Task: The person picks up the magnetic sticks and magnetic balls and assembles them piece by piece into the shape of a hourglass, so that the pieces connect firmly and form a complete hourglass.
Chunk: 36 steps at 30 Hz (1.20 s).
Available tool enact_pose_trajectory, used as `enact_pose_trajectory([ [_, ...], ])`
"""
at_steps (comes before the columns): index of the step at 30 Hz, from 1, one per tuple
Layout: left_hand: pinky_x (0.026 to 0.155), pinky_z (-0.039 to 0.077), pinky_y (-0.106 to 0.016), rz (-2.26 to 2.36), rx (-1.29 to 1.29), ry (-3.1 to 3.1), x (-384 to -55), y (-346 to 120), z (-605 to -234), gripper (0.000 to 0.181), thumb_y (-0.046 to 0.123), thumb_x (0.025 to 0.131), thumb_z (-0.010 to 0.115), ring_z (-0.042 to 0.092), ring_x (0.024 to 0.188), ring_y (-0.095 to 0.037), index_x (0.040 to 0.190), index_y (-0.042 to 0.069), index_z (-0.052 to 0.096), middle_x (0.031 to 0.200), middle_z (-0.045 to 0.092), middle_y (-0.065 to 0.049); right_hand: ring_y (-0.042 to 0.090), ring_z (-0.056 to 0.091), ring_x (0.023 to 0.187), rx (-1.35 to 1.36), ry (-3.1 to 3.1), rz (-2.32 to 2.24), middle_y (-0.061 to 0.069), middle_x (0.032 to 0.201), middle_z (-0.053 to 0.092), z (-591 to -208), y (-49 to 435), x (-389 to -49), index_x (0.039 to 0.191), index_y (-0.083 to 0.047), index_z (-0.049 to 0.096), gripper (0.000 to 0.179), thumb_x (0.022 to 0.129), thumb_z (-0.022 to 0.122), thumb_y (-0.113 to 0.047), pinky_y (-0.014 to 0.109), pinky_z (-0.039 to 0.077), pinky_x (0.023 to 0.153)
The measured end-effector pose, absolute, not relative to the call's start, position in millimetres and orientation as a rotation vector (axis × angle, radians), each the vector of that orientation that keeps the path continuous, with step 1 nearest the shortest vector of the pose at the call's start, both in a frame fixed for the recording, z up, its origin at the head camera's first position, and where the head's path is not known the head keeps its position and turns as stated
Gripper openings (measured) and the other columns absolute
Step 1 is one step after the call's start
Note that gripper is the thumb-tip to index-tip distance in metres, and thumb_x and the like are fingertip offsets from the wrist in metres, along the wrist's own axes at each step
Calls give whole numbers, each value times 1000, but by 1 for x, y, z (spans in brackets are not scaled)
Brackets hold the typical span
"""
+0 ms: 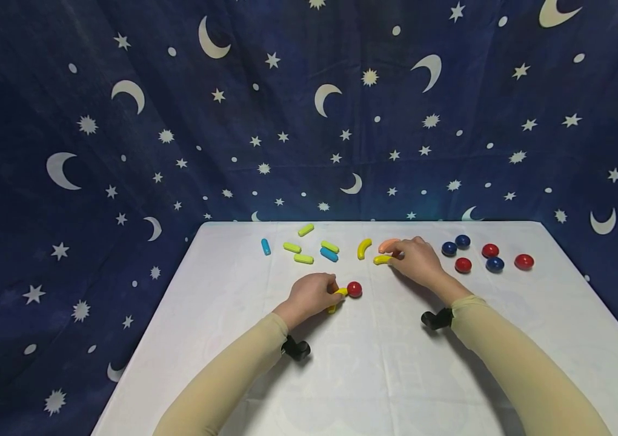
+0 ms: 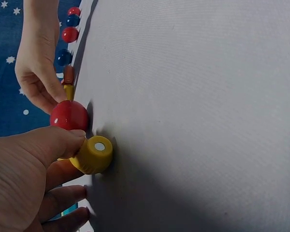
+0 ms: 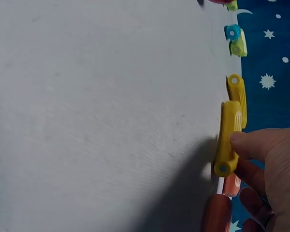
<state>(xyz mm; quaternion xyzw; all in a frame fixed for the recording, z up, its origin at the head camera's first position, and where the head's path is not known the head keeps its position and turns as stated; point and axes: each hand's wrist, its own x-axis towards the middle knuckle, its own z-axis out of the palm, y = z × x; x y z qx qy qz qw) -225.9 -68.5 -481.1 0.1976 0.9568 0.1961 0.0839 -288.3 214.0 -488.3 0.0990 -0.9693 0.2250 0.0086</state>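
My left hand [image 1: 313,295] pinches a yellow curved rod [image 2: 93,157] between thumb and index finger, low over the white table. A pale metallic disc shows in the rod's end. Against the rod's far end sits a red ball [image 1: 354,289]; the left wrist view does not show clearly how they join. Farther right, my right hand [image 1: 417,260] grips another yellow curved rod [image 3: 227,140] with thumb and fingertips. Close by it lie a third yellow curved rod [image 1: 364,248] and an orange curved rod [image 1: 388,245], the latter partly behind the fingers.
Several lime-green straight rods [image 1: 303,258] and blue ones [image 1: 266,246] lie at the table's back left. Red balls [image 1: 463,265] and dark blue balls [image 1: 495,264] stand at the back right. A starry dark blue cloth [image 1: 287,121] hangs behind the white table [image 1: 342,387].
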Motion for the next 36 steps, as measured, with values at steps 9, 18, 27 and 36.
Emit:
enact_pose_trajectory([
  [9, 62, 44, -27, 593, 585, 2851, -227, -69, -481, 19, 38, 92, 76, 55, 67, -9, 88, 20, 70, 71, 60, 12, 25, 53, 91, 413, -3038, 640, 1, 97, 72, -491, 210, -280, 123, -13, 75, 36, 88, 80, -21, 42, 42, 79],
  [18, 61, 44, -27, 605, 584, 2849, -225, -69, -481, 19, 37, 91, 77, 54, 66, -9, 88, 20, 70, 70, 59, 11, 19, 56, 78, 497, -3116, 689, 3, 92, 63, -489, 198, -265, 125, -12, 74, 36, 89, 76, -17, 37, 48, 68],
  [27, 61, 44, -27, 609, 591, 2855, -226, -69, -481, 20, 38, 91, 77, 54, 66, -9, 87, 20, 70, 70, 59, 11, 21, 53, 78, 467, -3174, 697, 3, 89, 62, -488, 201, -248, 125, -9, 73, 38, 88, 75, -15, 38, 47, 71],
  [36, 62, 44, -27, 597, 598, 2865, -226, -70, -482, 21, 39, 92, 77, 54, 66, -9, 88, 19, 70, 71, 59, 12, 21, 54, 80, 422, -3217, 718, 4, 94, 61, -487, 214, -230, 125, -7, 72, 39, 86, 74, -12, 41, 50, 75],
])
